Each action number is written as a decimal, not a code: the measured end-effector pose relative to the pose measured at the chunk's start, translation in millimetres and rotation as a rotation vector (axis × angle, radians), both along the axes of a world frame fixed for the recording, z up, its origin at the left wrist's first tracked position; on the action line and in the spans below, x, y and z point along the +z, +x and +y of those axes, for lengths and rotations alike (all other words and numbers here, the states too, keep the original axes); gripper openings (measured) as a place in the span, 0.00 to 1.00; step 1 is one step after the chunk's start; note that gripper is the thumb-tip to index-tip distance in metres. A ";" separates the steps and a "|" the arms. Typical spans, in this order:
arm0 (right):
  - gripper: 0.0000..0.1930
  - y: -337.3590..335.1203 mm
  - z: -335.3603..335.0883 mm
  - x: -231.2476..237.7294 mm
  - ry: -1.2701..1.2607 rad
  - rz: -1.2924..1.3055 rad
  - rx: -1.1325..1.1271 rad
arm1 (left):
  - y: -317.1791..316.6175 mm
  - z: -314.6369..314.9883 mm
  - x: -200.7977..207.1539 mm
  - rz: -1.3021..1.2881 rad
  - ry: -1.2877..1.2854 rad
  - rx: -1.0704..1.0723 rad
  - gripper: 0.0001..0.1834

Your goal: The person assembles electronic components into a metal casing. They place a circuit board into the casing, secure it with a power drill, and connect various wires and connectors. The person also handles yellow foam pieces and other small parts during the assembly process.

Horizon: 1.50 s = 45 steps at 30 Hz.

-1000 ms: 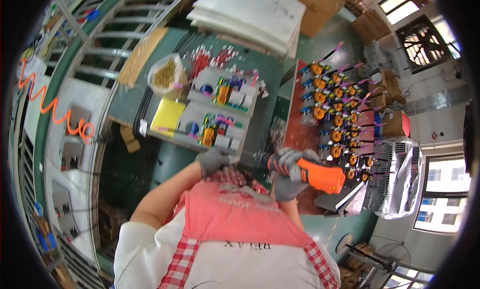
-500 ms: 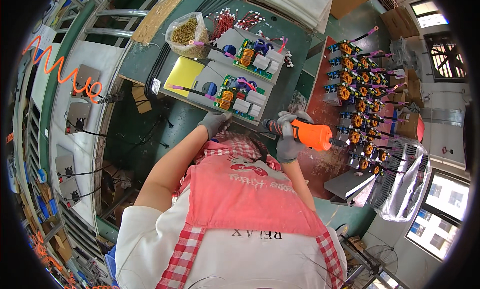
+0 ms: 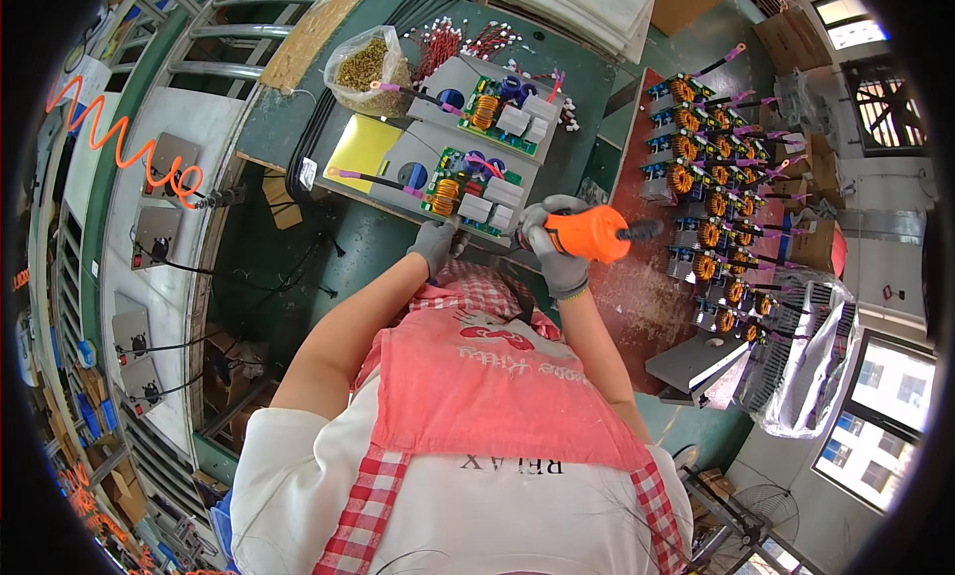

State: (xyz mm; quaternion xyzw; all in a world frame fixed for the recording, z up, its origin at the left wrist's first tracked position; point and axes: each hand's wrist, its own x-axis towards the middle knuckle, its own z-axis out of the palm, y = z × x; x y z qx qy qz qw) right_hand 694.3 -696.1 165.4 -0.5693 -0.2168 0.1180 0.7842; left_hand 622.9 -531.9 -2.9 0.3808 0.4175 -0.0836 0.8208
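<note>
My right hand [image 3: 557, 257], in a grey glove, is wrapped round an orange power screwdriver [image 3: 589, 235]. The tool lies nearly level, its front end towards the nearer circuit board [image 3: 445, 197]. That board carries a copper-wound coil and white blocks, and sits on a grey metal plate [image 3: 406, 165]. At the plate's near edge is my left hand [image 3: 434, 247], also gloved, its fingers drawn together; what they pinch, if anything, is hidden. A second board [image 3: 484, 112] on a like plate lies just beyond. A cable with a copper lug [image 3: 343, 173] runs left from the nearer board.
A clear bag of brass-coloured small parts [image 3: 366, 73] stands at the back left, by a yellow sheet [image 3: 360, 149]. Red wires with white connectors [image 3: 438, 43] lie behind. Several finished-looking boards [image 3: 708, 202] fill a reddish surface to the right. A coiled orange hose [image 3: 124, 152] hangs far left.
My right hand has moved up and left with the screwdriver, whose rear now points more to the right. My left hand has shifted slightly right along the plate's near edge.
</note>
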 end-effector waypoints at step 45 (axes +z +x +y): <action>0.23 -53.9 78.2 85.4 0.339 -0.303 -0.128 | -37.4 71.6 99.0 -0.172 -0.601 -0.049 0.12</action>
